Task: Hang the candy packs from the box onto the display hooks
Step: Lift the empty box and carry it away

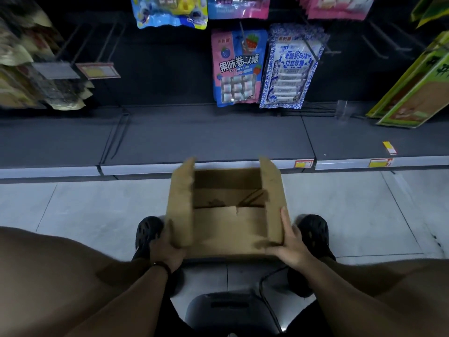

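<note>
An open cardboard box point(226, 229) sits low in front of me, between my feet, with its flaps up and no packs visible inside. My left hand point(166, 251) grips its near left corner and flap. My right hand point(290, 244) holds the near right corner, fingers lying along the right wall. On the dark display wall above hang a pink and blue candy pack point(237, 69) and, right of it, a blue and white patterned pack point(290, 69). Bare metal hooks point(107, 42) stick out to the left of the packs.
A dark shelf point(206, 139) with a white price rail runs across below the hooks. Brown snack bags point(26, 76) hang at the left, green boxes point(413, 91) lean at the right, more packs point(170, 10) hang above. A black stool point(223, 312) is under me on grey floor tiles.
</note>
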The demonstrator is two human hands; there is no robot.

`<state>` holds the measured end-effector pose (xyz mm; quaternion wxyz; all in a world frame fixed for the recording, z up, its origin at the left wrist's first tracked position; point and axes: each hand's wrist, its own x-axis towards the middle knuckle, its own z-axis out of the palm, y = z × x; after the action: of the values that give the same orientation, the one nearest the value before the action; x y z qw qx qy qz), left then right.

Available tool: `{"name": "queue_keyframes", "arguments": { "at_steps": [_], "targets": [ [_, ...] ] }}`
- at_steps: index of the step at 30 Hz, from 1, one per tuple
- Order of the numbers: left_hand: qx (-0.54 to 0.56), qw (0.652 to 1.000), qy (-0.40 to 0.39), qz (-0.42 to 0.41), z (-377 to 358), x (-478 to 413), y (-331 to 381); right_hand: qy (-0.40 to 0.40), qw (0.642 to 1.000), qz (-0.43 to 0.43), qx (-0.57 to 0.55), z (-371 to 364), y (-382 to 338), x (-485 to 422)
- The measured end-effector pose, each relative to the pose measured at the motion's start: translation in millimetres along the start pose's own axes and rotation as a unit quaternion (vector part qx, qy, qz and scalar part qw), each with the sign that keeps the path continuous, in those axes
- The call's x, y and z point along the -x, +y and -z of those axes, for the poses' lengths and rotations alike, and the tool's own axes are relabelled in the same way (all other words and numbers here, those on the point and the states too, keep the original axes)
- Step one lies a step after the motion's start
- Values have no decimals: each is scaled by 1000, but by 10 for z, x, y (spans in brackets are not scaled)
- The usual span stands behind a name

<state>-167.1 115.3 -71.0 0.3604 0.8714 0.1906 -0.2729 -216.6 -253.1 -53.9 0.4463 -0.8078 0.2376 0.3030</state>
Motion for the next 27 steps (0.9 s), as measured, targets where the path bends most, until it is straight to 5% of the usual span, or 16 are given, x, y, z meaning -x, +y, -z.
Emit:
{"name": "queue_keyframes", "arguments": {
  "at_steps": [3,7,10,13,18,27],
  "targets": [
    [-121,984,-127,-7,-153,-200,-83,-91,989,-57,102,-46,-60,-16],
    [-22,999,-29,17,-52,-326,122,96,991,-87,-36,-13,-113,-225],
    [-23,999,6,43,3,-611,13,175,976,-127,1,-9,-14,-413],
    [-11,994,-1,105,-75,-722,-82,195,959,-202,13,-37,16,-529],
    [-33,996,-28,84,-84,-586,95,169,953,-249,33,3,0,-547],
    [155,986,-32,49,80,6,664,206,948,-181,-160,454,-111,14]
  ]
}}
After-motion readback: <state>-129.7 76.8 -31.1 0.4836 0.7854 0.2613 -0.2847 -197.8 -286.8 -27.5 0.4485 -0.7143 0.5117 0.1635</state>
